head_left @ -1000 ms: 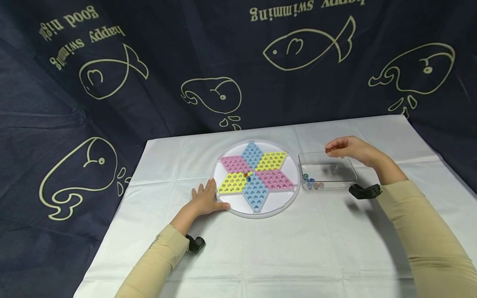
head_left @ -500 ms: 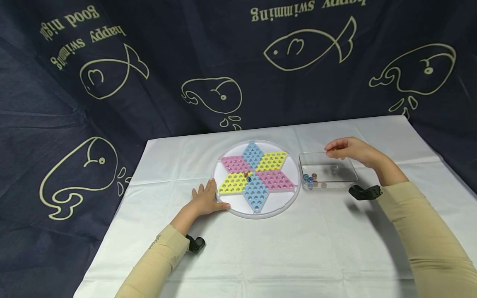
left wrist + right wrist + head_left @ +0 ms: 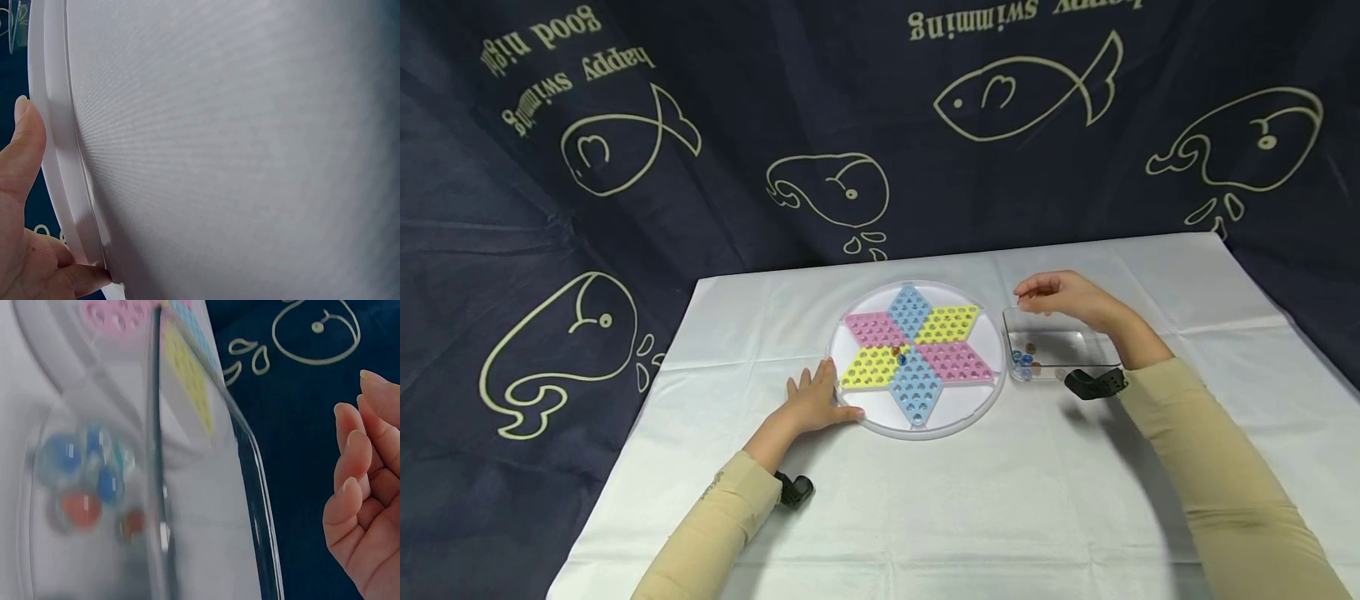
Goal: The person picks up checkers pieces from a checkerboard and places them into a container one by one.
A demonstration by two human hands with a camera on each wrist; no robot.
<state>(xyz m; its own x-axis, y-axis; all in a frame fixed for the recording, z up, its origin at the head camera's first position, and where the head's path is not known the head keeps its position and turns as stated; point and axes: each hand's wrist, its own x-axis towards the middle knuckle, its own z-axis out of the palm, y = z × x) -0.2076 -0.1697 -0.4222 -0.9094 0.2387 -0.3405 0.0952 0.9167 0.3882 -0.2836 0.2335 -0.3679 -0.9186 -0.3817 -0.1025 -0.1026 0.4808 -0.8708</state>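
A round white Chinese checkers board (image 3: 880, 417) with a pink, yellow and blue star lies mid-table. My left hand (image 3: 811, 404) rests at its left edge, fingers spread and thumb on the rim; the rim also shows beside the hand (image 3: 25, 187) in the left wrist view. Near the star's centre sit a red marble (image 3: 896, 351) and a blue marble (image 3: 902, 360). My right hand (image 3: 1063, 296), fingers bent, hovers over the back of a clear plastic box (image 3: 1108, 364). In the right wrist view its fingertips (image 3: 354, 450) are close together; whether a marble is hidden between them is unclear.
Several marbles (image 3: 81, 509), blue, green and orange-red, lie at the box's left end, close beside the board. A white cloth (image 3: 955, 517) covers the table. A dark curtain (image 3: 730, 83) with fish and whale outlines hangs behind.
My right hand has moved left above the box. The red marble seen at its fingertips no longer shows there, and another orange-red one appears in the box. My left hand stays put.
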